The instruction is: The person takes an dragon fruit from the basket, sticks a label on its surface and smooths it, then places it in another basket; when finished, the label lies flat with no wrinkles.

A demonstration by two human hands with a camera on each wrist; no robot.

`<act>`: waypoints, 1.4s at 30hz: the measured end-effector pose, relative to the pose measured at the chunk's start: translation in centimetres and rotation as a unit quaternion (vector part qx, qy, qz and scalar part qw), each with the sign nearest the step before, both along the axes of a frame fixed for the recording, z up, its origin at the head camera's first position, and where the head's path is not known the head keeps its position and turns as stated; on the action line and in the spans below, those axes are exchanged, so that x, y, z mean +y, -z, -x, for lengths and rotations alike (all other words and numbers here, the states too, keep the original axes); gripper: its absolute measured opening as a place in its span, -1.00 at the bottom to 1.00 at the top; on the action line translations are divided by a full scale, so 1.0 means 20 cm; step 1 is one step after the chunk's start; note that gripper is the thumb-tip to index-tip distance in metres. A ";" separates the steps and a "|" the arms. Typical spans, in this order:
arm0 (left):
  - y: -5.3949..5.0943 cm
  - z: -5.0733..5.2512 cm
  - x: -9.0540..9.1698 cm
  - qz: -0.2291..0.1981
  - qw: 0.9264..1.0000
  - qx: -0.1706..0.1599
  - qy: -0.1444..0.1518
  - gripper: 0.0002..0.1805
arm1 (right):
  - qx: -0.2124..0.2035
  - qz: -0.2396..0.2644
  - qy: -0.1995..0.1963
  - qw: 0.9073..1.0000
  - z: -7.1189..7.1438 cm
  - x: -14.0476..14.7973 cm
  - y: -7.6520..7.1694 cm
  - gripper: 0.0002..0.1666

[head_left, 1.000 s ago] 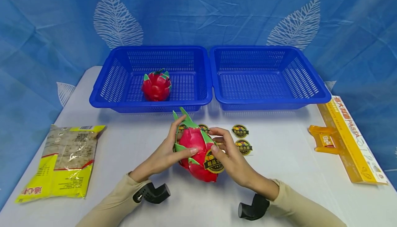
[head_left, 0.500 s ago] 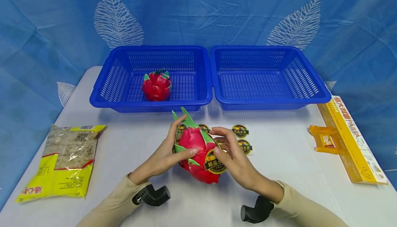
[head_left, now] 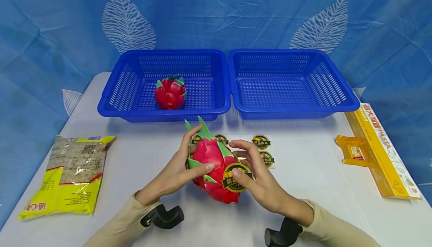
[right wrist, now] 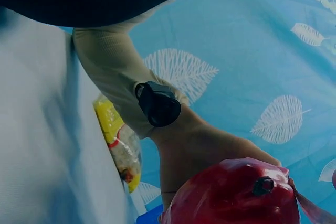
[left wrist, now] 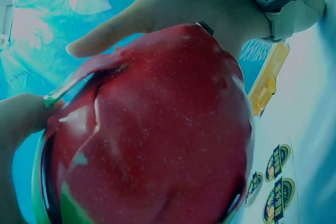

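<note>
Both hands hold a red dragon fruit [head_left: 210,157] with green leaf tips, tilted above the white table. The left hand [head_left: 177,168] grips its left side, thumb across the front and fingers behind. At the lower right, the thumb of the right hand [head_left: 261,181] rests on a round black-and-gold sticker [head_left: 234,182] on the skin, while its other fingers bend around the right side. The left wrist view shows the fruit [left wrist: 168,129] large, with the right hand [left wrist: 199,17] behind its top. In the right wrist view, the left hand [right wrist: 197,153] lies beside the fruit [right wrist: 231,195].
A second dragon fruit [head_left: 170,94] sits in the left blue basket [head_left: 175,116]; another blue basket [head_left: 297,112] stands beside it. More stickers [head_left: 261,142] lie behind the hands. A yellow bag [head_left: 65,175] is at left, a pasta box [head_left: 384,153] and orange holder [head_left: 352,151] at right.
The held fruit has shifted slightly toward the wearer, and its lower end has tilted a little. The right hand has moved slightly right and nearer, its thumb still at the sticker.
</note>
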State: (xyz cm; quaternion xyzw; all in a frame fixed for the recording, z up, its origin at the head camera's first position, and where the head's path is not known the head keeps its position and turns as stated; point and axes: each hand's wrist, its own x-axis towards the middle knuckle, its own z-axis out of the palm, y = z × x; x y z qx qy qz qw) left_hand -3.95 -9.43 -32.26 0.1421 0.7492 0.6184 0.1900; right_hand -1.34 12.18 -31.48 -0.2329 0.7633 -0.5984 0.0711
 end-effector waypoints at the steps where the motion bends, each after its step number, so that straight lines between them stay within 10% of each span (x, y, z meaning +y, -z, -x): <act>1: -0.01 0.00 0.00 0.004 1.000 0.004 -0.001 -0.06 | 0.001 0.000 -0.001 1.000 0.00 0.00 0.00 -0.41; 14: -0.05 -0.02 -0.02 0.002 0.999 0.047 -0.018 0.00 | -0.002 0.044 -0.022 0.999 -0.02 0.00 -0.01 -0.35; 29: 0.00 0.01 0.00 -0.119 0.985 0.095 -0.077 0.07 | -0.065 0.169 -0.038 0.983 0.02 -0.04 0.07 -0.26; 42: 0.05 0.00 0.04 -0.143 0.982 0.104 -0.066 0.10 | -0.120 0.144 0.012 0.982 0.05 -0.05 0.10 -0.21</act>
